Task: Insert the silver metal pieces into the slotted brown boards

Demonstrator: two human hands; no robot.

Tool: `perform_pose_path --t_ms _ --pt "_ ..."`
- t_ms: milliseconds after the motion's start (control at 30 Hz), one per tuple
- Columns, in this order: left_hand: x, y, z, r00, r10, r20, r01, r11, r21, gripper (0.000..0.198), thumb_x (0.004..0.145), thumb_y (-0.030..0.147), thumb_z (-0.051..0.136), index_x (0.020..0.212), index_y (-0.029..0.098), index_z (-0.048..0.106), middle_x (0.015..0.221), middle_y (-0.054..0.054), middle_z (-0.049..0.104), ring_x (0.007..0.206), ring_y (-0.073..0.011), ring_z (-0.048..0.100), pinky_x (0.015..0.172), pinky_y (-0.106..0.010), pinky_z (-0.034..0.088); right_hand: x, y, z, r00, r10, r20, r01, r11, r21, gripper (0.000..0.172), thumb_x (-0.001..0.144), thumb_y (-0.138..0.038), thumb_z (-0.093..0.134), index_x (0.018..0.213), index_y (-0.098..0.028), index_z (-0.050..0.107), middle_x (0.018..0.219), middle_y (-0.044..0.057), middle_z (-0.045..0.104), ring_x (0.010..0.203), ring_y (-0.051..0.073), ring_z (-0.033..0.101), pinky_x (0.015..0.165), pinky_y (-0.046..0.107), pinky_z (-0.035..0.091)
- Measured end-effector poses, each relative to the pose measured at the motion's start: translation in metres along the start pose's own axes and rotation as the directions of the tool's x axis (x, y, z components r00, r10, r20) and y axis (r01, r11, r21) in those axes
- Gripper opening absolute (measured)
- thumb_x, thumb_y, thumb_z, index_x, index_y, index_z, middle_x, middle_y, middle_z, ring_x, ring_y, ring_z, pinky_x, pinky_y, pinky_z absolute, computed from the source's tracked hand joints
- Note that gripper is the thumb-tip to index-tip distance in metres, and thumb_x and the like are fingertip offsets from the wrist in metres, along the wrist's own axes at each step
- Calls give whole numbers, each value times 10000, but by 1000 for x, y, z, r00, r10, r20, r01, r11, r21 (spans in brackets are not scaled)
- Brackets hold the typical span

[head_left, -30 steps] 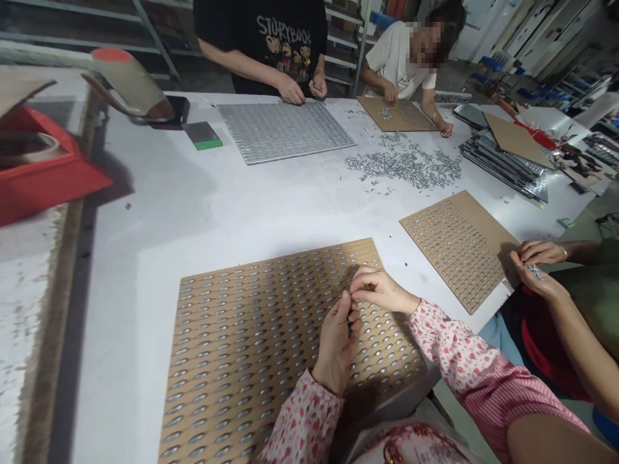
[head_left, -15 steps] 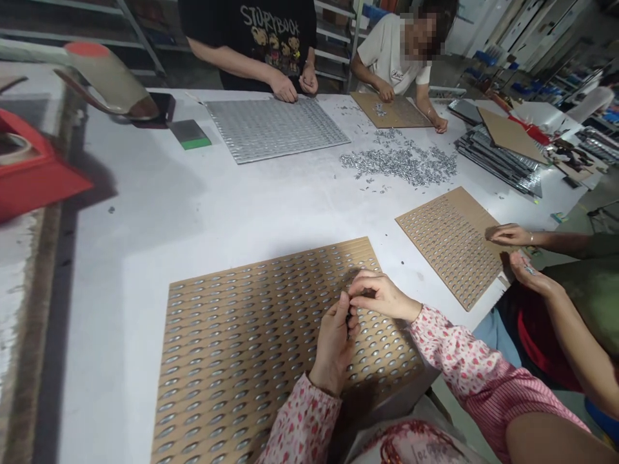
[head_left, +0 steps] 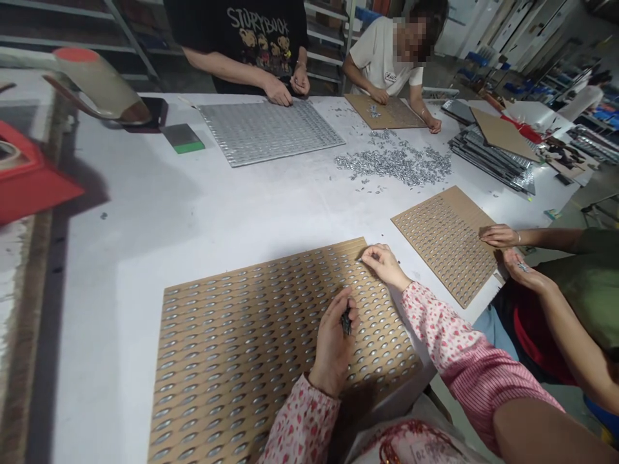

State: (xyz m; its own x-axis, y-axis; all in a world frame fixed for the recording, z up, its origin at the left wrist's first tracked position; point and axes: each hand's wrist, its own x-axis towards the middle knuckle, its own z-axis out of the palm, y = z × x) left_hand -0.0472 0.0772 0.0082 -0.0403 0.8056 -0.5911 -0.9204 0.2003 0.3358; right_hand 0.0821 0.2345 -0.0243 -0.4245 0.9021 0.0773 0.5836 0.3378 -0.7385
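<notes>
In front of me lies a brown cardboard sheet [head_left: 213,361] covered in rows of small silvery oval metal pieces. My left hand [head_left: 336,341] is above the sheet, its fingers curled round several dark, shiny metal pieces [head_left: 346,320]. At the sheet's far right corner, my right hand [head_left: 384,263] pinches one small metal piece [head_left: 360,259] between thumb and fingertips, close to the surface. A plain strip of cardboard shows beside that corner. Patterned pink and white sleeves cover both my forearms.
A heap of loose metal pieces [head_left: 396,164] lies mid-table. Co-workers' hands are at a silvery sheet [head_left: 271,132], a brown board [head_left: 394,115] and another cardboard sheet [head_left: 442,248] at right. Stacked sheets [head_left: 493,158], a green-edged block [head_left: 184,138] and a red object [head_left: 33,174] stand around.
My right hand has moved from my left hand's fingertips to the sheet's far right corner with a metal piece. My left hand stays in place, its pieces now visible.
</notes>
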Motion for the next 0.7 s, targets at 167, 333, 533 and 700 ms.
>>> perform_pose_path --t_ms 167,333,533,700 --pt "1 1 -4 998 -45 39 48 997 -65 329 638 301 837 800 138 602 706 33 504 509 -25 377 414 -129 298 17 15 12 999 42 8 -41 986 -160 125 844 -284 618 776 -197 677 863 41 622 900 187 493 892 340 342" --pt "2 1 -6 1000 9 26 -9 1000 -25 345 639 337 843 842 137 649 728 29 499 560 -33 416 474 -136 361 18 17 18 999 35 -15 -37 976 -217 115 825 -261 611 745 -188 652 841 49 582 900 200 465 878 335 354" --pt "3 0 -8 999 37 11 -36 999 -34 399 633 314 840 948 121 692 728 26 503 573 -39 430 494 -157 365 10 3 10 998 2 -62 -9 993 -115 89 804 -275 642 807 -186 644 853 54 592 886 207 484 882 367 378" --pt "2 -1 -6 999 36 6 -36 998 -50 348 632 234 825 931 142 672 692 33 525 548 -39 421 476 -154 337 -19 -31 2 943 -91 321 -16 948 317 246 824 -417 638 866 -177 672 766 12 601 656 125 497 610 252 397"
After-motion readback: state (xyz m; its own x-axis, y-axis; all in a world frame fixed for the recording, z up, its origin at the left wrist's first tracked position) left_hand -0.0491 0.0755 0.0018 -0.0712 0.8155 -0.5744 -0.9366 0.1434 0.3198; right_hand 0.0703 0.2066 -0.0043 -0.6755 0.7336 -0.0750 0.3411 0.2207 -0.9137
